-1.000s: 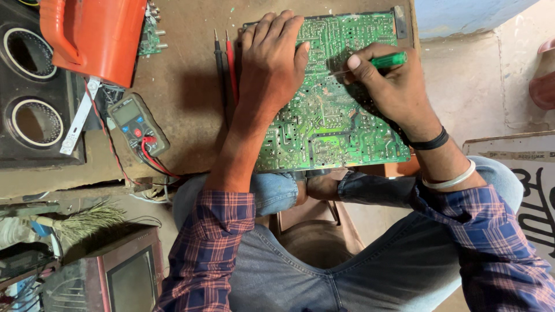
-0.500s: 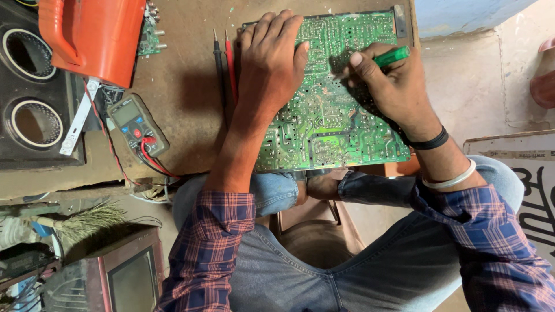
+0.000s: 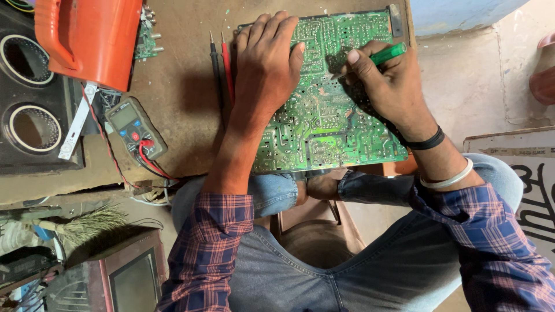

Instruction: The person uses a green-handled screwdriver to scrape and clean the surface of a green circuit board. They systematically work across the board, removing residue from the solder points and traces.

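Note:
A large green circuit board (image 3: 324, 133) lies solder side up on the brown worktop, its near edge over my knees. My left hand (image 3: 267, 63) presses flat on the board's left part, fingers spread a little. My right hand (image 3: 386, 86) grips a green-handled tool (image 3: 386, 55) like a pen, its tip resting on the board's upper middle. A red probe and a black probe (image 3: 221, 63) lie side by side just left of my left hand.
A multimeter (image 3: 134, 126) with red and black leads lies at the left on the worktop (image 3: 179, 104). An orange plastic case (image 3: 87, 37) stands at the top left beside a black speaker box (image 3: 29, 98). A small screen unit (image 3: 130, 277) and a hand broom (image 3: 87, 225) are on the floor.
My right hand has shifted slightly up and to the right with the green tool, moving its tip across the board. My left hand stays pressed on the board.

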